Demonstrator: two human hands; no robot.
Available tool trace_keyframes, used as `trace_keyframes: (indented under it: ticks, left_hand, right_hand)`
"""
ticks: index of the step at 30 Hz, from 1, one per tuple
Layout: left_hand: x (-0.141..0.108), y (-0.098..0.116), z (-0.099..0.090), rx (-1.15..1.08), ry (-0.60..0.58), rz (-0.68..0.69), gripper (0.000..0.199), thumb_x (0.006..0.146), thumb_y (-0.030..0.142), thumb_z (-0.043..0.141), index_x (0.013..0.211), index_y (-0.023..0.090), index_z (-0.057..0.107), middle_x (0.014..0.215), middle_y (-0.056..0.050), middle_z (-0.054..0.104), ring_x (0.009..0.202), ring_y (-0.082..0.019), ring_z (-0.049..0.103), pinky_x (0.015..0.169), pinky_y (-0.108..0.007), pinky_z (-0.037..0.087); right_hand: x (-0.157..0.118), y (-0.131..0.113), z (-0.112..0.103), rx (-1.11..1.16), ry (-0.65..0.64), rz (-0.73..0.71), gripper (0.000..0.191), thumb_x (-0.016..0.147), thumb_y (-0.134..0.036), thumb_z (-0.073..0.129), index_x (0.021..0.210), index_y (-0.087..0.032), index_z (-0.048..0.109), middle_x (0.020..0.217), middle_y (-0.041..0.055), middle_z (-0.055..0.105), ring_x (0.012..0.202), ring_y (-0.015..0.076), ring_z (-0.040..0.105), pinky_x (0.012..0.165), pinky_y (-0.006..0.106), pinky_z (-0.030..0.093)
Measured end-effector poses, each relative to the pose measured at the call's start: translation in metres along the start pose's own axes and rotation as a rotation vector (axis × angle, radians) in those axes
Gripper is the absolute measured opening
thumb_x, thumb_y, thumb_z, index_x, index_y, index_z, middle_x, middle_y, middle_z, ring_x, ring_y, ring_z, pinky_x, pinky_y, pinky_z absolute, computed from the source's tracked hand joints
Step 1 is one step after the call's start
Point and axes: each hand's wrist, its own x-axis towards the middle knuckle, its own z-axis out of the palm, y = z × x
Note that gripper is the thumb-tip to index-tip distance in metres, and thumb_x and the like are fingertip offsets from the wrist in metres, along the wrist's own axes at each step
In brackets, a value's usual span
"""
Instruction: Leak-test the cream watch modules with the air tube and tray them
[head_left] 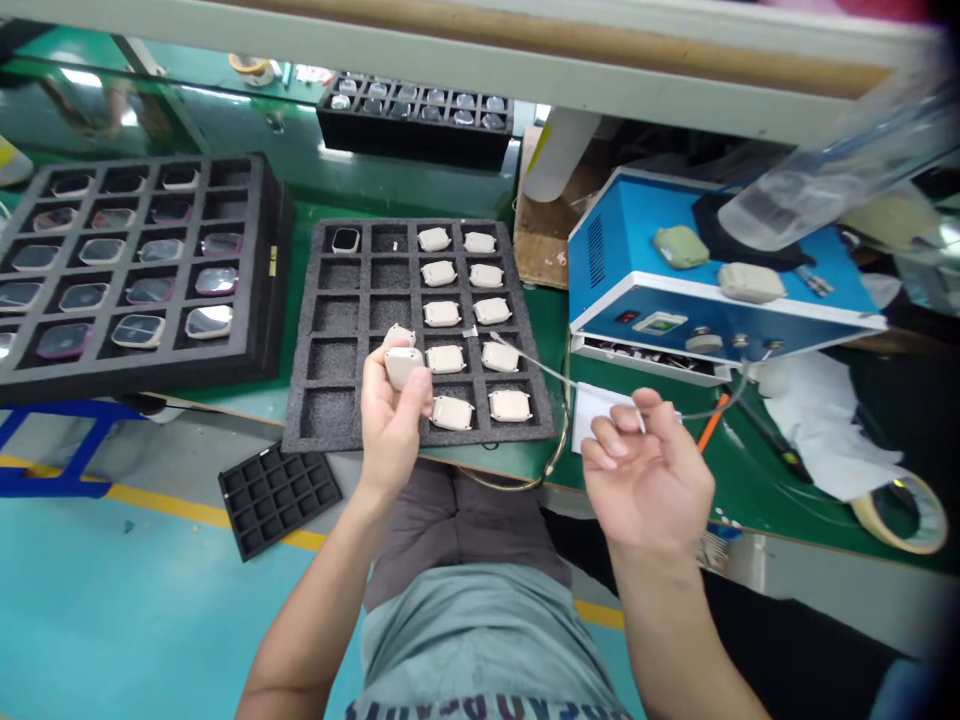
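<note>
My left hand [390,415] pinches a small beige watch case [404,368] between thumb and fingers, above the dark foam tray [330,440]. A second beige piece [400,335] shows right behind it; whether it is held too, I cannot tell. In that tray, two right-hand columns carry several beige watch cases [445,359], and one dark-faced watch [346,240] sits at the top left. My right hand [649,480], palm up with curled fingers, grips a thin rod-like tool [536,367]. Its narrow end reaches over the tray's right column, and a clear tube [712,408] runs behind the hand.
A blue machine [645,270] with cases on top stands at right. Beside it lie white paper [832,420], a tape roll [904,512] and an orange stick [712,422]. Stacked foam trays [274,260] of watches are left; another tray [420,145] sits behind. A shelf edge [480,60] overhangs.
</note>
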Motion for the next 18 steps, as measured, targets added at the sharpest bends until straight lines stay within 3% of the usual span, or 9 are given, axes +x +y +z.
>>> trace_keyframes:
  ticks: [4,9,14,18]
  left_hand:
    - [0.004,0.0,0.01,-0.091,0.024,-0.026,0.04,0.091,0.043,0.071,0.123,0.021,0.062,0.117,-0.007,0.067,0.084,-0.016,0.073,0.076,-0.028,0.061]
    - [0.007,-0.009,0.023,-0.07,0.065,-0.024,0.044,0.089,0.042,0.079,0.125,0.02,0.068,0.123,-0.01,0.075,0.105,-0.024,0.078,0.089,-0.034,0.066]
    - [0.005,-0.014,0.029,0.014,0.103,0.012,0.042,0.086,0.036,0.085,0.123,0.018,0.076,0.118,-0.011,0.081,0.109,-0.025,0.078,0.092,-0.034,0.066]
    - [0.003,-0.017,0.029,0.031,0.112,0.017,0.035,0.086,0.03,0.085,0.119,0.019,0.079,0.119,-0.011,0.082,0.11,-0.026,0.079,0.098,-0.036,0.065]
  right_hand:
    - [0.001,0.006,0.037,-0.034,-0.223,-0.209,0.02,0.081,-0.038,0.084,0.092,-0.027,0.072,0.075,-0.0057,0.054,0.056,0.006,0.05,0.045,0.016,0.042]
    - [0.015,0.029,0.057,-0.228,-0.455,-0.413,0.011,0.09,-0.033,0.08,0.099,-0.027,0.078,0.078,-0.0026,0.063,0.059,0.0087,0.06,0.048,0.02,0.051]
    - [0.03,0.044,0.062,-0.345,-0.502,-0.585,0.005,0.096,-0.027,0.075,0.098,-0.023,0.077,0.109,0.0051,0.074,0.088,0.0153,0.076,0.069,0.026,0.068]
    - [0.034,0.054,0.061,-0.282,-0.498,-0.6,0.009,0.104,-0.031,0.063,0.106,-0.023,0.066,0.111,0.0063,0.079,0.105,0.021,0.08,0.087,0.037,0.071]
